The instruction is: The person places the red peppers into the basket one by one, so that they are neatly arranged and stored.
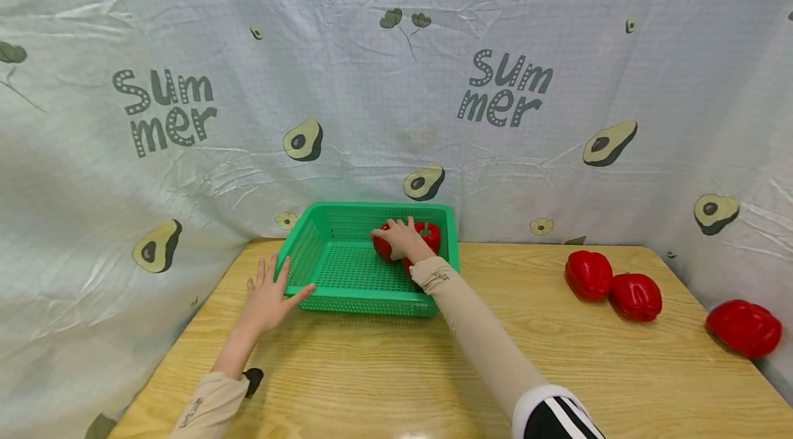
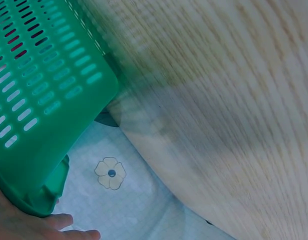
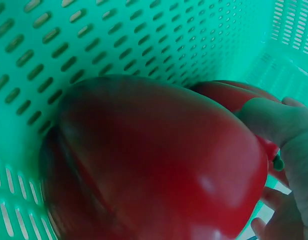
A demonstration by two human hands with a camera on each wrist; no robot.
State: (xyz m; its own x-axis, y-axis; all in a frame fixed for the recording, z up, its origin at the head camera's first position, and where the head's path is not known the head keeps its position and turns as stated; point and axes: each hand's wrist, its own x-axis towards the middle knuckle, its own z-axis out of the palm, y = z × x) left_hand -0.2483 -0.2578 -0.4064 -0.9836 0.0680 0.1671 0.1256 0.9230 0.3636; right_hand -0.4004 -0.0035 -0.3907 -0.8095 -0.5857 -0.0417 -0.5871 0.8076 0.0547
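Observation:
A green plastic basket [image 1: 372,298] stands at the back of the table with red bell peppers inside, at its right part. My right hand [image 1: 404,241] reaches into it, fingers curled over a red bell pepper [image 1: 381,248]. Another pepper [image 1: 429,234] with a green stem sits just right of that hand. In the right wrist view, a large pepper [image 3: 159,150] lies by the perforated wall, with thumb and fingers beyond it. My left hand [image 1: 266,301] is spread with straight fingers at the basket's front left corner, touching the rim.
Two red peppers, one farther back [image 1: 588,275] and one nearer [image 1: 635,296], lie side by side on the right of the wooden table [image 1: 372,370]. Another pepper [image 1: 743,327] lies at the table's right edge. A printed curtain [image 1: 372,81] hangs right behind the table.

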